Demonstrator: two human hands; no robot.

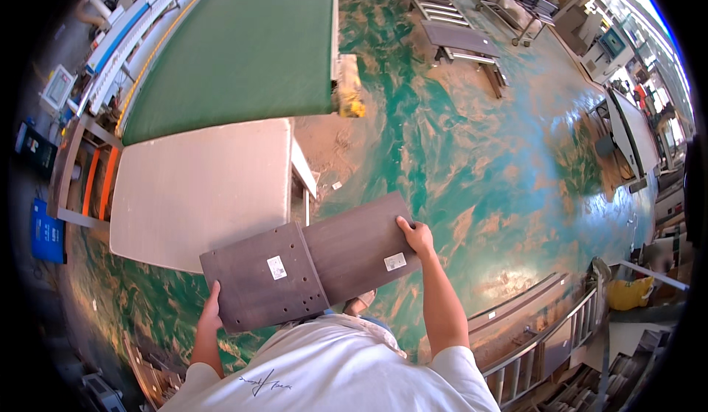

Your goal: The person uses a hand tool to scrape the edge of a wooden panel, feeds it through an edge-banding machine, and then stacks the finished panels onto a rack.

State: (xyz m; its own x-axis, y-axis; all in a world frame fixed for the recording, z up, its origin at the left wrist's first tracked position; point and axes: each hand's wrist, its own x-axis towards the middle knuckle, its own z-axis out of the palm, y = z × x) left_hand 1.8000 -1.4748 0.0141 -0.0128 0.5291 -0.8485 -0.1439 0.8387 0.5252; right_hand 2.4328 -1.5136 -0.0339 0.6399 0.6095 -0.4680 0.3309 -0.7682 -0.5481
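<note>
My left hand (212,310) comes up from below with the forearm nearly straight, its grip clamped on the near left edge of a dark brown panel (264,276) that has small drilled holes along its sides. My right hand (417,236) reaches further out, elbow bent, fingers curled over the far right edge of a second dark brown panel (361,246), which lies partly under the first one; both grips are closed on the boards, which I hold level in front of my chest, above the floor.

Between my two grips sit two small white rectangular labels: one label (276,267) near the middle of the drilled panel, the other label (394,262) just inside my right hand, near the lower edge of the plain panel.

Beyond my left hand stands a pale bench (199,191), and past it a green conveyor belt (243,43). The green floor (479,154) spreads out beyond my right hand.
</note>
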